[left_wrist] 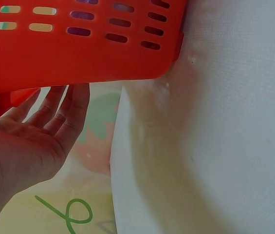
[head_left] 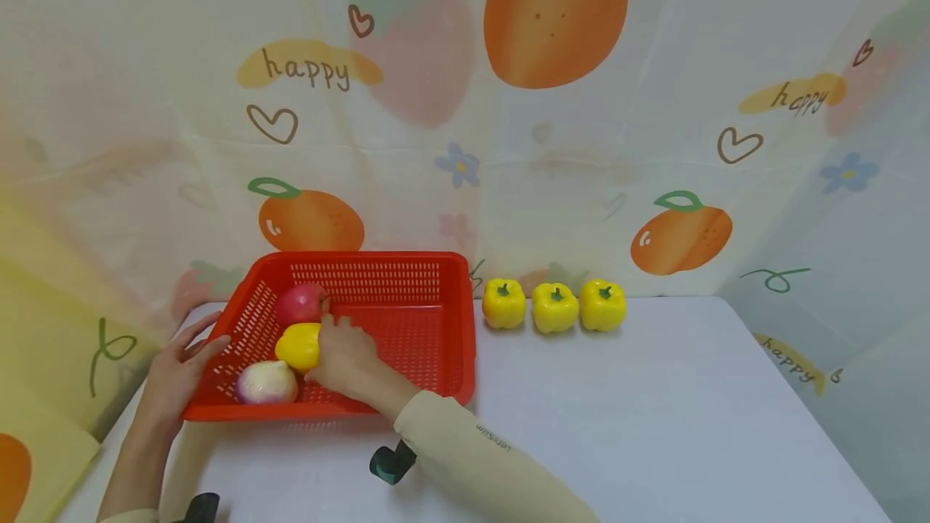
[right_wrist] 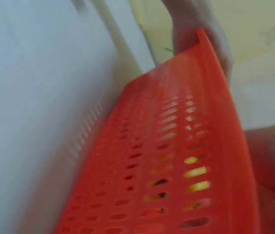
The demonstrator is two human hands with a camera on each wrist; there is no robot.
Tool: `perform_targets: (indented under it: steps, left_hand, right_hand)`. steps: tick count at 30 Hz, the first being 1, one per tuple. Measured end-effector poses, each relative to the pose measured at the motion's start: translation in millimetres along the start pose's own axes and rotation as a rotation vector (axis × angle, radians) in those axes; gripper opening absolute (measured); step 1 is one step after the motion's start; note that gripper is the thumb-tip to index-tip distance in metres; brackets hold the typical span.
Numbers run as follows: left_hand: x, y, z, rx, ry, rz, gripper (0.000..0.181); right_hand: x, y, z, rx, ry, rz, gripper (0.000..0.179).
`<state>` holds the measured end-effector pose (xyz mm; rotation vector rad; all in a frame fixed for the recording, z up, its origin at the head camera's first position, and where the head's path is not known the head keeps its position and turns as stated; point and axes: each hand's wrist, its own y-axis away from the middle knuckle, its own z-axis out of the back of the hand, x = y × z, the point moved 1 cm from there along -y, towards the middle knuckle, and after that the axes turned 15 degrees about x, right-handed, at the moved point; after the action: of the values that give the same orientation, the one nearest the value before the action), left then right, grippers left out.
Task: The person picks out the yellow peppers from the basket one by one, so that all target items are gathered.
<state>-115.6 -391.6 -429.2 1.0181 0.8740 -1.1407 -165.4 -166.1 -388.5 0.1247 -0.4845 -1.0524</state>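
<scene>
A red slotted plastic basket [head_left: 423, 345] stands on the left half of the table. My left hand [head_left: 177, 370] holds its left rim, the fingers [left_wrist: 74, 109] along the outer side of the wall. Inside the basket, my right hand [head_left: 349, 355] grips a yellow bell pepper [head_left: 296, 347] from its right, covering that end. Just behind the pepper lies a pinkish-red round fruit [head_left: 299, 304], close to the right fingertips. Towards the front left corner sits a white-and-purple turnip-like vegetable [head_left: 266, 382]. In the right wrist view the basket wall [right_wrist: 142, 146] hides most of my right hand.
Three yellow bell peppers [head_left: 555, 308] stand in a row right of the basket, near the table's back edge. A printed cloth [head_left: 552, 184] hangs behind and around the white table [head_left: 617, 418]. Dark wrist mounts [head_left: 393, 462] show by both forearms.
</scene>
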Motion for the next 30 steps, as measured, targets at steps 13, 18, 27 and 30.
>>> perform_targets:
  steps: [13,18,27,30]
  left_hand:
    - [-2.4,0.5,0.4,0.001,-0.02,0.019,0.066]
    - [-2.4,1.5,-0.5,-0.002,-0.025,0.01,0.065]
    - [-2.2,0.9,-1.3,-0.01,-0.062,0.003,0.064]
    - [-1.9,0.5,-0.2,-0.016,-0.083,0.019,0.064]
  right_hand:
    - [-5.1,-22.3,2.5,0.076,-0.092,-0.004,0.1]
    - [-5.6,-27.4,-1.8,0.087,-0.085,-0.026,0.102]
    - [-5.4,-38.7,-8.1,0.126,-0.166,0.025,0.115]
    - [-5.8,-41.5,-9.9,0.142,-0.191,0.059,0.117]
